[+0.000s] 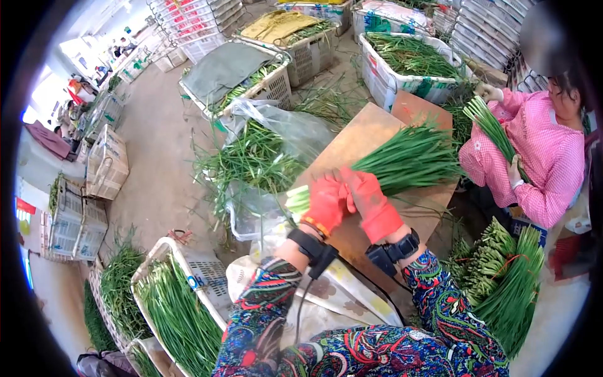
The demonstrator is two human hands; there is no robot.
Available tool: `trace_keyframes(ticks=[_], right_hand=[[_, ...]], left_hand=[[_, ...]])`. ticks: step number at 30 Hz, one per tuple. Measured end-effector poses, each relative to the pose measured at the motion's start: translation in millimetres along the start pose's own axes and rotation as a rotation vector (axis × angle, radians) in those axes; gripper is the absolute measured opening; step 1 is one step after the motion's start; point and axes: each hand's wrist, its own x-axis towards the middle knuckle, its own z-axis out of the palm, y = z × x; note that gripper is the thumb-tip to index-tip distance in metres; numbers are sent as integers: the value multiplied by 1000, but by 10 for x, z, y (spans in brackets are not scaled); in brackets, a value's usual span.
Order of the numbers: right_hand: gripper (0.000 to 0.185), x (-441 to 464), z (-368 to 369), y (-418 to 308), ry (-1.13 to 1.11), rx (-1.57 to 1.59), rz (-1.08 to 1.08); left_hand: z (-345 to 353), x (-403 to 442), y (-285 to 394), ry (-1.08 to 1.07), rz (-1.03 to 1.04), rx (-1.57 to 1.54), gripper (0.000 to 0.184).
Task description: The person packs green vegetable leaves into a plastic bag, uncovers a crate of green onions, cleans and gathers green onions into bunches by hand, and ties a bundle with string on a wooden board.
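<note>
A bundle of garlic chives (408,157) lies across a brown board (367,129) in front of me, its green leaves fanned to the right and its pale stalk ends (298,200) pointing left. My left hand (325,202), in a red glove, is closed over the stalks near the pale ends. Right beside it, my right hand (372,202), also red-gloved, has its fingers bent and pressed together against the bundle. The fingers of both hands meet above the stalks. Whatever lies between the right fingertips is hidden.
Loose leaves (260,157) and clear plastic (289,129) lie left of the board. A crate of chives (182,295) stands at lower left, tied bundles (509,276) at lower right. On the right a person in pink (534,138) holds chives. More crates (402,69) stand behind.
</note>
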Motion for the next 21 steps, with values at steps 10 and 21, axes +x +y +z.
trace_keyframes(ticks=[10,21], right_hand=[[42,-509,-275,282,121,64,120],[31,-576,-220,253,6,-268,86]], left_hand=[[-151,1,-100,261,170,-18,100],[277,60,-102,340,188,288,74]])
